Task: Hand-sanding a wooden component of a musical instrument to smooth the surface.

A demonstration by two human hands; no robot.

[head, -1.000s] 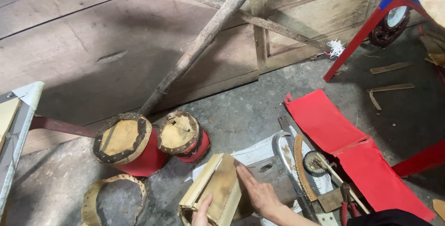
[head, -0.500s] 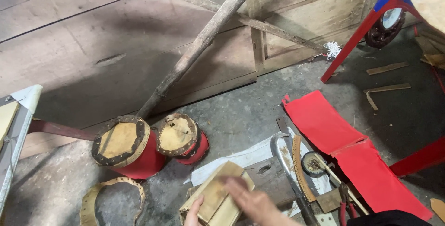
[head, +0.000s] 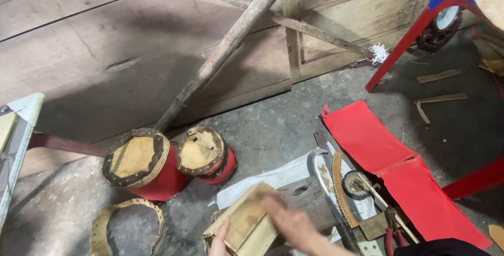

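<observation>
Left hand (head: 219,241) grips the wooden drum shell (head: 245,228) from below; blurred right hand (head: 291,223) is laid flat on it; shell is unskinned; two red drums (head: 157,169) are finished.

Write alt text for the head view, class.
Two hands, left hand and blurred right hand, hold a pale wooden block above a concrete floor. Two small red drums stand beside it, red sheets to the right.
</observation>
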